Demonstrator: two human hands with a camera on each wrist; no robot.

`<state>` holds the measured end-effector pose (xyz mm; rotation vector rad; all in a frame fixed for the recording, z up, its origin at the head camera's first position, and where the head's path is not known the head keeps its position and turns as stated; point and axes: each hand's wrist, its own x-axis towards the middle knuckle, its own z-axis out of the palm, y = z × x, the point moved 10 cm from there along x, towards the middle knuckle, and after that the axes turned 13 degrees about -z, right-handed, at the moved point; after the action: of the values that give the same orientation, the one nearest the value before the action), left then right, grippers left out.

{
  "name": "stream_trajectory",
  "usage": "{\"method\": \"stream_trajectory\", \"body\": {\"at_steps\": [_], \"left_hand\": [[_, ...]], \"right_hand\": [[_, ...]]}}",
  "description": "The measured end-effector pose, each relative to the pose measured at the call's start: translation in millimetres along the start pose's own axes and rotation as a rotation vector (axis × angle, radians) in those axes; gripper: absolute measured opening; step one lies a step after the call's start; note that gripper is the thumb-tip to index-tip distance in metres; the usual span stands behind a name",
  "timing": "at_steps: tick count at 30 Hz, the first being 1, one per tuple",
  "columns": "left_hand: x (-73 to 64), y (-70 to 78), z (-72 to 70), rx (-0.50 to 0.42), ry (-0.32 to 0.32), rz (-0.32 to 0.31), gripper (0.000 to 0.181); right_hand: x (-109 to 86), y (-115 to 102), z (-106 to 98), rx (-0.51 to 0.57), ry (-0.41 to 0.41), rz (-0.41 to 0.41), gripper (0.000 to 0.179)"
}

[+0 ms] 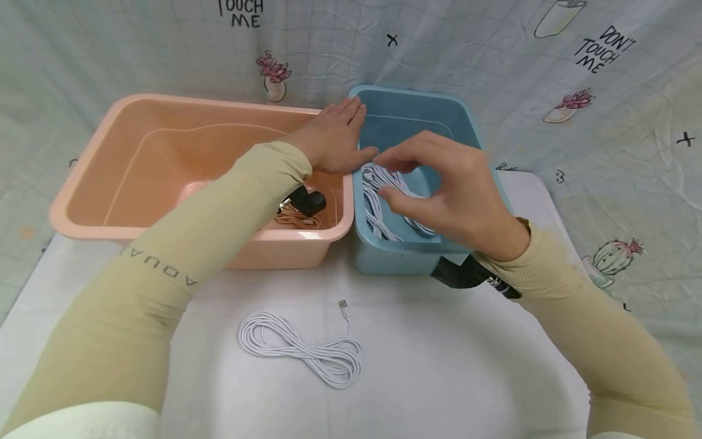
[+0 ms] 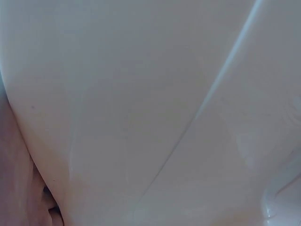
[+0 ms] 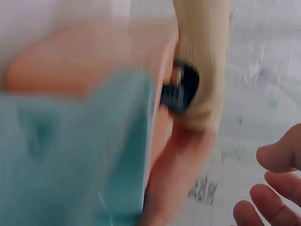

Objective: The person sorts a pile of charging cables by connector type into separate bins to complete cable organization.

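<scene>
My left hand (image 1: 341,137) lies with straight fingers over the adjoining rims of a peach bin (image 1: 351,210) and a blue bin (image 1: 419,247). Above the blue bin, my right hand (image 1: 457,189) has its thumb and fingers apart and curved, holding nothing. Bundled white cables (image 1: 378,213) lie inside the blue bin, partly covered by that hand. In the peach bin an orange cable (image 1: 298,221) shows beneath my left wrist. A coiled white USB cable (image 1: 308,352) rests on the table in front, its plug pointing toward the bins.
A white cloth (image 1: 417,366) covers the table. Behind the bins hangs a printed curtain (image 1: 329,49). Black wrist cameras (image 1: 460,272) sit on both forearms, the left one over the peach bin. The peach bin's inner wall (image 2: 131,94) fills the left wrist view.
</scene>
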<state>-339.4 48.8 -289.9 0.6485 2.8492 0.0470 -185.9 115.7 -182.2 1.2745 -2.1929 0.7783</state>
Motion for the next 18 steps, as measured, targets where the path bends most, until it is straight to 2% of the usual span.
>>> {"method": "stream_trajectory", "body": {"at_steps": [8,18], "left_hand": [[1.5,0.4,1.0,0.008,0.011,0.004,0.086],[2.8,0.0,2.3,0.000,0.010,0.004,0.086]], "right_hand": [[-12.6,-49.7,31.6,0.120,-0.050,-0.151,0.024],[-32.4,-81.3,70.3,0.219,-0.149,-0.248,0.028]]}}
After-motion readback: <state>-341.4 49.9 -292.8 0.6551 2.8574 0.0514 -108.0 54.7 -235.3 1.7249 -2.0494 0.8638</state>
